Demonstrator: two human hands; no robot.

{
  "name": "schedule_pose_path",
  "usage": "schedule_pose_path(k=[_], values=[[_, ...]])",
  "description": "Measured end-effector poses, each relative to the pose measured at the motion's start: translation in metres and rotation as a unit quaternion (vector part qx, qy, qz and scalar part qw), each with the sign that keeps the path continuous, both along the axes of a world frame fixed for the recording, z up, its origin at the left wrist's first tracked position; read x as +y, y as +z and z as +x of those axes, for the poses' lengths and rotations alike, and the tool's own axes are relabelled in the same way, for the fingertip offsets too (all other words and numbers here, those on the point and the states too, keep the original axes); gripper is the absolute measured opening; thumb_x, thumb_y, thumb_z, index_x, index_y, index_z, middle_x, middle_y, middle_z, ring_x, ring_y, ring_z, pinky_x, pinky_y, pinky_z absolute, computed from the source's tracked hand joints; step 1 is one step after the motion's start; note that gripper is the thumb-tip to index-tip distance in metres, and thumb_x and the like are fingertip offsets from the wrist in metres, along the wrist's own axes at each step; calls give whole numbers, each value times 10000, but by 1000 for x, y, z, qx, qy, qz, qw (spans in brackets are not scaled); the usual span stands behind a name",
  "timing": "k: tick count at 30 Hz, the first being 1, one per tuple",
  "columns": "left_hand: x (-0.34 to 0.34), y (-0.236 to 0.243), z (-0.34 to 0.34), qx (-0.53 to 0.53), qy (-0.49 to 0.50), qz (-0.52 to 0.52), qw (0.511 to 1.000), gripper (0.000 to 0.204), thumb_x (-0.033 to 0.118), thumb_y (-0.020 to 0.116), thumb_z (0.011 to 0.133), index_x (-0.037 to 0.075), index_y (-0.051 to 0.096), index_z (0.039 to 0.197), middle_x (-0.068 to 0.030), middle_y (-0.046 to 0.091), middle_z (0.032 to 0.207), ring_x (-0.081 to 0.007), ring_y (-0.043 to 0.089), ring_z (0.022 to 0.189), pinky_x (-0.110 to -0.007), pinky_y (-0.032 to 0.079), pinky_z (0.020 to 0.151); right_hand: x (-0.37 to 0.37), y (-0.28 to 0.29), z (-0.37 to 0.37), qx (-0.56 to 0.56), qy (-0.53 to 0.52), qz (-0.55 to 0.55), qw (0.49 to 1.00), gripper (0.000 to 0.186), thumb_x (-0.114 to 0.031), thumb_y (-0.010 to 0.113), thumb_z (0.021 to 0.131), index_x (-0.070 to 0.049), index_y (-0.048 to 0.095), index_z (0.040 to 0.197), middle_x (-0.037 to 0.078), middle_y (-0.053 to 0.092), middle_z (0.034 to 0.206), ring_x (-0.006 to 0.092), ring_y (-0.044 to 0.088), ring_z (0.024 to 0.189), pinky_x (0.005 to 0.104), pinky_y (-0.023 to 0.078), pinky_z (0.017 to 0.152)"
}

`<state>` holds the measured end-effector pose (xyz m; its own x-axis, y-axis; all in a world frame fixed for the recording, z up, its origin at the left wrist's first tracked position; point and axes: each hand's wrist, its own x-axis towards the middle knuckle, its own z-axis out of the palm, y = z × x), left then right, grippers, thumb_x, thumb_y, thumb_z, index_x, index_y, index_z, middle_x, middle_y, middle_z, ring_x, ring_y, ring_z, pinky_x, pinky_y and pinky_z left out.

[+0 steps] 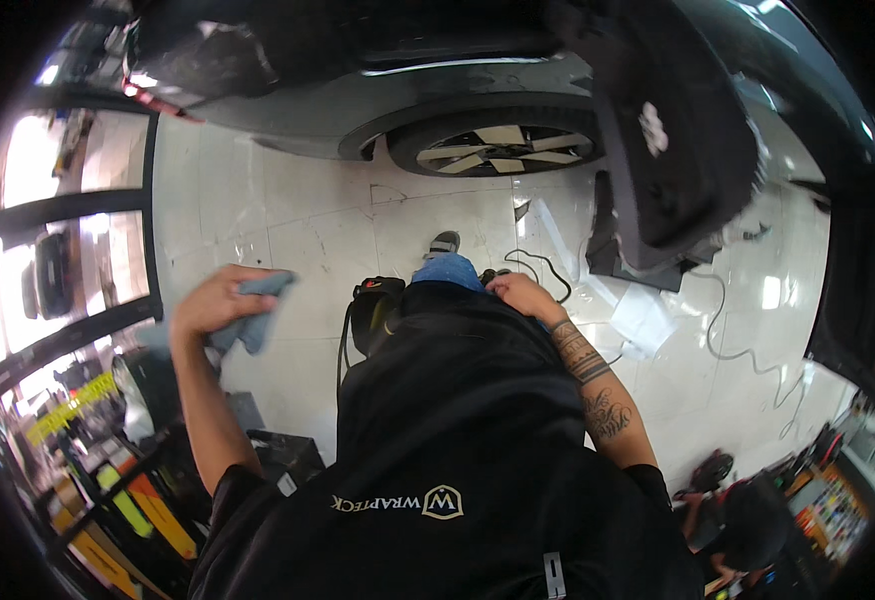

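My left hand (pixel 220 300) is raised out to the side, its fingers closed around a grey-blue cloth (pixel 255 318) that hangs below them. My right hand (pixel 524 294) rests low at my right hip with the fingers curled in. Small dark items (pixel 491 275) show at its fingertips; what they are, and whether the hand grips one, is hard to make out. A black pouch (pixel 376 305) hangs at my left hip, beside the blue trouser leg (pixel 448 270).
Ahead stands a dark car with a wheel (pixel 503 148) and an open door (pixel 673 130). White paper (pixel 644 320), a black box-like piece (pixel 623 245) and a thin cable (pixel 723 320) lie on the tiled floor. Cluttered shelves (pixel 108 480) stand at left; another person (pixel 753 525) is at lower right.
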<state>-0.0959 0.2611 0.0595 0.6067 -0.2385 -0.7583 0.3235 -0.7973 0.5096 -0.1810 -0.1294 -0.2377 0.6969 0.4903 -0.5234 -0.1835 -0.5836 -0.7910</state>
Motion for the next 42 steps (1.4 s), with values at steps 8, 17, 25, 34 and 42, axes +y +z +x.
schedule_pose_path(k=[8, 17, 25, 34, 42], values=[[-33, -134, -55, 117, 44, 23, 992, 547, 422, 639, 758, 49, 587, 1155, -162, 611, 1091, -286, 571, 1028, -352, 441, 873, 21, -32, 33, -15, 53, 3, 998, 264, -218, 473, 817, 0, 620, 836, 242, 598, 902, 401, 567, 863, 430, 454, 743], [31, -161, -22, 152, -127, 39, 979, 465, 366, 658, 764, 39, 610, 1090, -160, 632, 1045, -317, 583, 992, -406, 446, 843, 41, -109, 60, -106, 427, -45, 897, 340, -267, 458, 834, 3, 666, 833, 237, 629, 907, 380, 615, 867, 428, 484, 759], [48, -230, -6, 75, -69, -118, 988, 578, 403, 515, 830, -69, 515, 1162, -257, 588, 1088, -296, 579, 1031, -403, 437, 889, 94, -22, 94, 170, 229, -263, 922, 472, -359, 535, 785, -63, 591, 1149, 183, 536, 1233, 317, 512, 1155, 407, 422, 934], [-4, -226, 32, -3, -324, 81, 942, 192, 136, 527, 832, -10, 621, 915, -266, 621, 871, -412, 604, 874, -468, 483, 769, 89, -56, 55, 175, 49, -308, 934, 265, -211, 574, 704, -116, 701, 916, 103, 666, 994, 252, 643, 902, 412, 479, 752], [-144, -79, 71, -219, -194, -145, 945, 289, 210, 539, 878, 18, 600, 1085, -193, 646, 839, -307, 641, 726, -361, 488, 667, 14, -40, 23, 216, 21, -271, 938, 431, -369, 600, 730, -59, 670, 1021, 128, 637, 1085, 275, 601, 1025, 431, 459, 849]])
